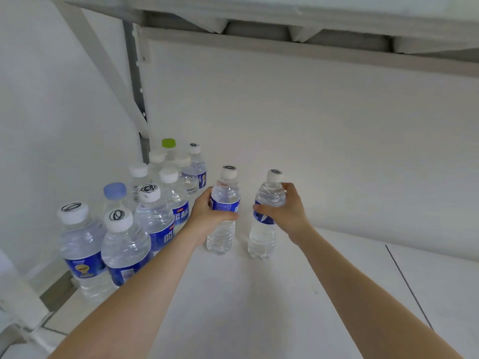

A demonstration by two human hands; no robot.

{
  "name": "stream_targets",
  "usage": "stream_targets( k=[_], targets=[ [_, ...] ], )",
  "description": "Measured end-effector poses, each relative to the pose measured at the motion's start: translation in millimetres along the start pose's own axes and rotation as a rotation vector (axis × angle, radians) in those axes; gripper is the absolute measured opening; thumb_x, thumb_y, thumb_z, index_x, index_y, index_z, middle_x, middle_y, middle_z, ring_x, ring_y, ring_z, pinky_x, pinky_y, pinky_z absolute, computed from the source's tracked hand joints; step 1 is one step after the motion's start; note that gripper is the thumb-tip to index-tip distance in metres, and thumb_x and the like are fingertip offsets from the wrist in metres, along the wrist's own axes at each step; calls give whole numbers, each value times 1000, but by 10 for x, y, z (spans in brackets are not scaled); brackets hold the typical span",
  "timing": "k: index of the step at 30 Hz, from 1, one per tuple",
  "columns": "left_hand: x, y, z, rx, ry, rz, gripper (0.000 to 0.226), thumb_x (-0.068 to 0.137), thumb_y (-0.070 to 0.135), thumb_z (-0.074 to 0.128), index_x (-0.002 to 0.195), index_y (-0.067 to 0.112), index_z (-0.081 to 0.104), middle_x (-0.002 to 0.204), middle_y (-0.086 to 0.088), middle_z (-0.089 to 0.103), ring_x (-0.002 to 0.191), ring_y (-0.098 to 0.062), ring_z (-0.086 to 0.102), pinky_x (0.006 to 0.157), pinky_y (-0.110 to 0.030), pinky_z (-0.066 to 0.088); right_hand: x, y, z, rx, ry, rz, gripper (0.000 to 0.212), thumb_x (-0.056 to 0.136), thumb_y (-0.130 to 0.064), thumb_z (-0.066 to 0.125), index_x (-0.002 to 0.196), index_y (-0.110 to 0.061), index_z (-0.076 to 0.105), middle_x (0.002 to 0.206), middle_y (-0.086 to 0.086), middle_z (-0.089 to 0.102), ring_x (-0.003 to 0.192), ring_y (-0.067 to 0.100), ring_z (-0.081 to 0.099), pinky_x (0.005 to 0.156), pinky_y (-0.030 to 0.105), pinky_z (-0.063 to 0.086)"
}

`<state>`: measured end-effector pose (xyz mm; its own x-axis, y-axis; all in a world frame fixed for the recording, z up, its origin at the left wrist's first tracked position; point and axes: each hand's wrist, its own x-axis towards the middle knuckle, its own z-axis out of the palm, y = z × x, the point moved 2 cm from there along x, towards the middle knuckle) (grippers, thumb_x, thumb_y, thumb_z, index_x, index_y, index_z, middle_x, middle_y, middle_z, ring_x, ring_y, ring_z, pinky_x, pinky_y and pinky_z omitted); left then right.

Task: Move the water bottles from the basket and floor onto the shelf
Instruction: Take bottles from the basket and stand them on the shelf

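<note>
This looks like the setting-down step. The left hand (204,216) curls its fingers (224,216) tight round the left bottle (225,194). The right hand (287,213) grips the right bottle (270,193). Both bottles stand up on the white shelf (259,294), just right of the bunch of bottles (153,216). Next, I think both hands should let go gently so nothing tips.

Storeroom or shop, white slotted-post shelving (259,294), water bottles (153,216) stocked in rows

Two bottles (224,211) stand on the shelf (259,294), right of the bottle cluster (124,224).
</note>
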<state>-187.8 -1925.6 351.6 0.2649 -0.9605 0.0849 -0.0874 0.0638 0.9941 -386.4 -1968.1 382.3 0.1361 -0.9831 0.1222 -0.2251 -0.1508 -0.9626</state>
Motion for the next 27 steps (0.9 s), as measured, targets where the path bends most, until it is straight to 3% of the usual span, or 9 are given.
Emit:
stream_targets(
  k=[4, 10, 12, 15, 18, 19, 22, 24, 27],
  targets=[
    [181, -8, -6, -8, 11, -13, 60, 57, 2, 87, 108, 23, 63, 96, 2, 73, 89, -15, 70, 70, -26, 53, 188, -2, 133, -5, -34, -23, 64, 64, -12, 84, 111, -18, 42, 68, -8, 72, 66, 10, 69, 60, 25, 54],
    [369, -39, 18, -32, 31, -45, 64, 57, 3, 88, 106, 32, 59, 94, 10, 70, 79, 1, 66, 56, -11, 48, 415, 23, 252, -16, -35, -35, 71, 62, -15, 87, 117, -21, 41, 97, 4, 67, 89, 21, 68, 74, 34, 58],
    [389, -53, 27, -22, 36, -46, 66, 56, 3, 88, 107, 32, 58, 93, 12, 69, 77, 3, 65, 54, -8, 46, 441, 41, 271, -8, -55, -34, 73, 63, -14, 87, 119, -20, 41, 96, 6, 69, 85, 21, 70, 72, 35, 60],
    [361, -126, 22, -4, 37, -38, 68, 56, 1, 87, 111, 29, 57, 101, 10, 69, 89, -6, 67, 63, -15, 49, 410, 137, 251, 53, -82, -15, 76, 62, -11, 88, 121, -19, 42, 88, -2, 70, 75, 11, 71, 58, 21, 55],
    [237, -350, 37, 58, 72, -79, 75, 58, 0, 82, 124, 22, 53, 113, 4, 65, 103, -17, 64, 83, -28, 52, 256, 419, 256, 69, -108, 60, 82, 61, -11, 90, 127, -21, 43, 112, -5, 61, 95, 8, 64, 66, 18, 50],
    [184, -457, 46, 77, 90, -97, 74, 58, 2, 80, 124, 21, 53, 113, 1, 66, 104, -20, 64, 82, -26, 53, 196, 542, 271, 53, -113, 77, 80, 62, -9, 89, 127, -21, 45, 116, -4, 60, 98, 10, 63, 68, 20, 50],
    [72, -715, 88, 149, 147, -84, 74, 63, 5, 80, 130, 20, 52, 112, 1, 67, 95, -14, 64, 59, -3, 44, 105, 823, 318, 38, -54, 107, 62, 66, -4, 85, 115, -24, 53, 116, 1, 64, 96, 19, 66, 71, 29, 52],
    [74, -774, 103, 178, 174, -56, 79, 67, 8, 81, 138, 21, 48, 118, 3, 65, 95, -9, 62, 66, -2, 41, 110, 869, 346, 28, -10, 108, 58, 66, -7, 86, 112, -25, 54, 112, -1, 66, 94, 19, 67, 69, 29, 52],
    [137, -780, 123, 202, 174, -69, 87, 71, 10, 80, 146, 25, 38, 136, 2, 56, 109, -8, 54, 81, -17, 39, 147, 856, 386, -30, 11, 100, 61, 67, -13, 87, 116, -25, 53, 108, -6, 64, 93, 16, 66, 63, 23, 49]
  ],
)
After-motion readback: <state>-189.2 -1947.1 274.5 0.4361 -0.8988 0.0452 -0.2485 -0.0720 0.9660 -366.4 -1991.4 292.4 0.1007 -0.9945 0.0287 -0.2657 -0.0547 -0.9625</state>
